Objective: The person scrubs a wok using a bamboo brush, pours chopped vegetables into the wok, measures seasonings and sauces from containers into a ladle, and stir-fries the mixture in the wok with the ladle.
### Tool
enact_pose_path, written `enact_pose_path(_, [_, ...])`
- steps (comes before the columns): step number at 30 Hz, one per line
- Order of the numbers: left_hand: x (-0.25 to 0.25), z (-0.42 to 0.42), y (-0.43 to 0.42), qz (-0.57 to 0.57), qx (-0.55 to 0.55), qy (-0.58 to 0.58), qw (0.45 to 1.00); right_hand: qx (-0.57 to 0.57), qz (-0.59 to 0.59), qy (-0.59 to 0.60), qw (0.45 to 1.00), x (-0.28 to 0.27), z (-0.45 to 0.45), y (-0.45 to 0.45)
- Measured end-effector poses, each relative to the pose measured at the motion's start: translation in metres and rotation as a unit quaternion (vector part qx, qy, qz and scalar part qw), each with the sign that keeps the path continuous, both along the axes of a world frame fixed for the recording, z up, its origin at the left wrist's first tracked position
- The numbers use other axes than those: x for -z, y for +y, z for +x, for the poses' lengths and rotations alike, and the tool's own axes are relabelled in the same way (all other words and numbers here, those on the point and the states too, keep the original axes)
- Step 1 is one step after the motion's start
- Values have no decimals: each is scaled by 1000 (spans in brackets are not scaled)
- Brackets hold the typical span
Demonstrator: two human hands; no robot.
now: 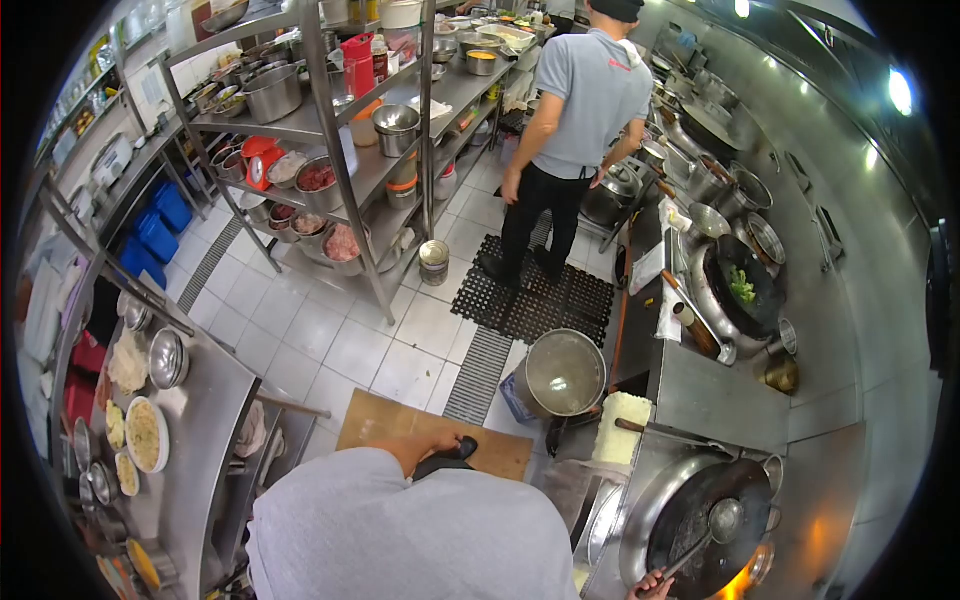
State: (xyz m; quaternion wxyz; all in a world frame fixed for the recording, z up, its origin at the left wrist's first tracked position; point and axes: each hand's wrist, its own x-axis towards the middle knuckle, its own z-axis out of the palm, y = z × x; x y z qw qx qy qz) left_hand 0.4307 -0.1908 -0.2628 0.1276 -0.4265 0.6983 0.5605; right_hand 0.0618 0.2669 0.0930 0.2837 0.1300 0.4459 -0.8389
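Observation:
At the lower right, my right hand (655,585) is wrapped round the handle of a long metal ladle (727,520). The ladle's bowl lies over a large dark wok (690,535) on the stove, and a flame (738,582) shows at the wok's lower edge. My left hand (447,439) hangs low in front of my grey shirt, above a brown board on the floor. Its fingers are too small to make out, and I see nothing held in it. Beside the wok, a folded pale cloth (622,430) lies on the stove edge, with a wooden-looking handle across it.
A big metal pot (566,372) stands beside the stove. Farther along, a co-worker (590,110) stands on a black mat (535,300) near a second wok (745,285) with greens. Steel shelves (335,160) hold bowls of meat; a left counter (205,420) holds bowls.

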Motion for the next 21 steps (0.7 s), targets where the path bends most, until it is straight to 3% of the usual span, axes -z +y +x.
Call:
enact_pose_path(1, [19,-4,-4,1,0,1,1000,0,1,1,1000,9,-2,1])
enact_pose_path(3, [60,-11,-13,2,14,14,1000,92,-212,-52,972,18,-1,4])
enact_pose_path(4, [58,-13,-14,1,18,14,1000,148,-214,-47,964,8,8,-9])
enact_pose_path(7, [44,-15,-20,30,-26,5,999,89,-293,-6,952,24,5,3])
enact_pose_path(8, [24,-11,-21,40,-28,5,999,112,-198,-15,974,21,1,8])
enact_pose_path(9, [12,-10,-21,49,-29,5,998,117,-199,-14,973,19,-3,13])
enact_pose_path(10, [12,-8,-21,49,-24,5,999,88,-28,3,996,17,-5,17])
enact_pose_path(11, [14,-3,-18,25,-9,-2,1000,57,146,18,987,4,2,14])
enact_pose_path(12, [17,0,-17,2,5,-7,1000,93,190,53,976,-3,11,3])
enact_pose_path(13, [14,2,-17,2,10,-7,1000,153,341,89,923,-42,40,-40])
enact_pose_path(16, [-11,5,-15,10,61,-68,996,134,329,87,931,-26,38,-25])
enact_pose_path(19, [-28,7,-3,16,1,-55,998,115,317,82,938,13,27,4])
enact_pose_path(20, [-31,6,-2,25,8,-63,998,84,-12,1,996,32,18,20])
enact_pose_path(21, [-35,5,-2,34,13,-72,997,43,-339,-78,936,43,12,31])
